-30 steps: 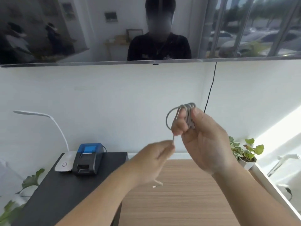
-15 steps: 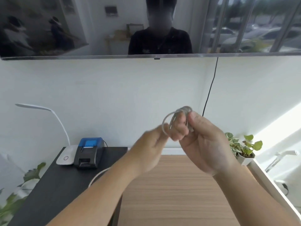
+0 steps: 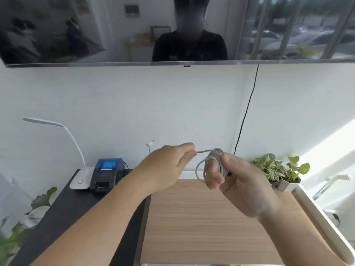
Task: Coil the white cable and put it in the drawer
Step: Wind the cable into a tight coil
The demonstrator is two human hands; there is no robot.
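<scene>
Above wooden desk (image 3: 201,217), white cable (image 3: 213,162) apparently loops around right fingers (image 3: 213,175).

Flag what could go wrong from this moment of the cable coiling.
The coil sits in a loose bundle pinched by the right hand; one loop already hangs out, so it may spring apart. The plug end sticks up free past the left hand and could snag or whip when wrapped. No drawer is in view, so the bundle must be carried while held only by fingers.
</scene>
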